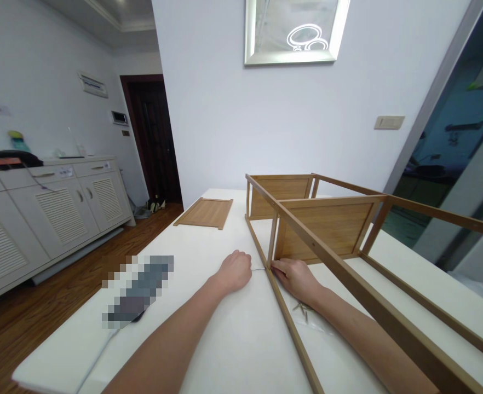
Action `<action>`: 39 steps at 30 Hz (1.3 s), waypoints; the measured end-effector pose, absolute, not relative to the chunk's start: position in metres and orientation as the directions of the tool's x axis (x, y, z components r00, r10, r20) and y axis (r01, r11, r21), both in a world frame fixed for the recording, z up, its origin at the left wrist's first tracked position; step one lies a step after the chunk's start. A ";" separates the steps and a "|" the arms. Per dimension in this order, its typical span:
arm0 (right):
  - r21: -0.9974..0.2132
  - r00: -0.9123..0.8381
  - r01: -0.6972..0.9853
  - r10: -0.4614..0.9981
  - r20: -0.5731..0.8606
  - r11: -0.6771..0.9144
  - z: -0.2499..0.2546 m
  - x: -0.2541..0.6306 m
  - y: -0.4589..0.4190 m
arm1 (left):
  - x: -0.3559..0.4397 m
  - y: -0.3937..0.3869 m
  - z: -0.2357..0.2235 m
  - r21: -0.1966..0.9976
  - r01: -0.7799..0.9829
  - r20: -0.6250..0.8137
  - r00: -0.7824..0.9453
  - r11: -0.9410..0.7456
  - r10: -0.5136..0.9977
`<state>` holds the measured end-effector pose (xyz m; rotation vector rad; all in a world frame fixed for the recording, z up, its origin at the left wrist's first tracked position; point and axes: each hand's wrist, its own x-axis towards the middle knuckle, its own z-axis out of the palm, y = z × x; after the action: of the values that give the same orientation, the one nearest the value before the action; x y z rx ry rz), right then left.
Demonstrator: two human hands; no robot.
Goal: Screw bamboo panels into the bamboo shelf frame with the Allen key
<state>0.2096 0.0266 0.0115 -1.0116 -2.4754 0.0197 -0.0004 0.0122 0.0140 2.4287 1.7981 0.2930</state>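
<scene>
My left hand (235,270) is closed in a fist on the white table. A thin metal rod (258,268) runs from it to the lower rail of a wooden shelf frame (288,323), which lies on its side. My fist hides the rod's other end. On the inner side of that rail, my right hand (297,278) is closed, with its fingertips pressed at the joint of rail and middle shelf panel (327,227). Below my right wrist are several small screws (303,311), by a clear plastic bag (317,324).
A loose wooden panel (206,212) lies flat on the white table (225,350), far left. A blurred-out dark device (141,287) with a white cable (96,355) rests near the left edge. The frame's upper rail (327,254) slants above my right forearm. A wall stands behind.
</scene>
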 end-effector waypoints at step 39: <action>-0.081 -0.635 0.717 0.697 0.334 0.692 0.017 0.206 0.020 | -0.016 0.014 0.016 0.655 0.716 0.064 0.266 -0.241 0.962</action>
<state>0.2062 0.0197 0.0173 -1.1106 -2.5644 -0.0845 -0.0157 0.0140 0.0165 2.0351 1.5111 0.6388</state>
